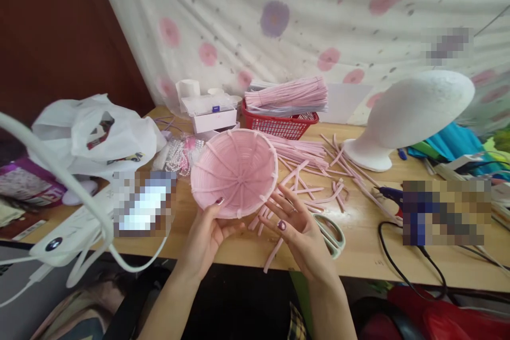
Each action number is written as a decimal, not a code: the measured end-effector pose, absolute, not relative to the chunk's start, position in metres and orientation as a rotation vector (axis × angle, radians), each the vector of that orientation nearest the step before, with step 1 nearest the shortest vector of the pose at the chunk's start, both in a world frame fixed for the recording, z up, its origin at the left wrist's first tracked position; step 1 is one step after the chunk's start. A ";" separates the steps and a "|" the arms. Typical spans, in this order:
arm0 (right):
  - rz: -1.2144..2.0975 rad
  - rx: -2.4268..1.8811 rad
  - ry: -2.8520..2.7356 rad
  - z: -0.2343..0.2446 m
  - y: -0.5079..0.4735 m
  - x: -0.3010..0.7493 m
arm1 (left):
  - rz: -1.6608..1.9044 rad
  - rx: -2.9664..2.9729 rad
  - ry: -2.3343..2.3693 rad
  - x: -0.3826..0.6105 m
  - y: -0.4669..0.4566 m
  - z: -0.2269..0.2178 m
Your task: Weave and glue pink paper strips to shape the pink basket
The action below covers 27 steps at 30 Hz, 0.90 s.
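A pink bowl-shaped piece (235, 172), its open side facing me, is held up over the front of the table. It looks built from pipe cleaners, with ribs meeting at the centre and small bent ends around the rim. My left hand (209, 234) grips its lower left rim, thumb on the inside and fingers underneath. Beside the lower right rim is my right hand (297, 231), fingers spread and palm towards the piece; whether a fingertip touches it I cannot tell. Loose pink pipe cleaners (303, 188) lie behind and to the right. Pale green scissors (332, 236) rest near my right hand.
A red basket (279, 125) carries bundled pipe cleaners. White foam head (410, 114) stands at right, near a blue-handled tool (392, 194) with a black cord. On the left are a phone (145, 204), a power strip (69, 231), a white cable, bagged beads (181, 154) and a plastic bag (95, 133).
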State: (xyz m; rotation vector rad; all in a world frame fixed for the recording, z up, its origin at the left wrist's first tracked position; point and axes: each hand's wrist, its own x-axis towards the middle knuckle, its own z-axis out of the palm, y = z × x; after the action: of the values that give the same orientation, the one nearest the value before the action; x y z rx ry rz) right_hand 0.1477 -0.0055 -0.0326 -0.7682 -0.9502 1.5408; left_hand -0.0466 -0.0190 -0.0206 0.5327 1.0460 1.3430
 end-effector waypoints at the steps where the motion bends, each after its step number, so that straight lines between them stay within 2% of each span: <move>1: 1.485 -0.816 -0.970 -0.035 -0.005 0.150 | 1.360 0.536 1.064 -0.048 -0.017 -0.021; 4: 1.272 -0.956 -0.979 -0.042 -0.003 0.154 | 1.392 0.651 1.213 -0.053 -0.015 -0.025; 9: 1.061 -0.969 -0.857 -0.041 -0.004 0.159 | 1.346 1.563 1.975 -0.091 -0.023 -0.031; 12: 1.028 -0.930 -0.840 -0.035 -0.006 0.161 | 1.332 1.737 2.186 -0.128 -0.021 -0.033; 19: 1.000 -0.875 -0.928 -0.025 -0.011 0.159 | 1.045 2.022 2.323 -0.171 0.002 -0.038; 27: 0.981 -0.885 -1.040 -0.023 -0.016 0.162 | 1.015 2.013 2.331 -0.165 0.010 -0.033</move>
State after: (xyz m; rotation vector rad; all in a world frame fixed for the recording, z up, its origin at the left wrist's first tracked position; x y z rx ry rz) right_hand 0.1615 -0.0161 -0.0235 -0.8851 -1.0397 0.9812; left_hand -0.1652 0.0097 -0.0325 2.0134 2.3306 1.0147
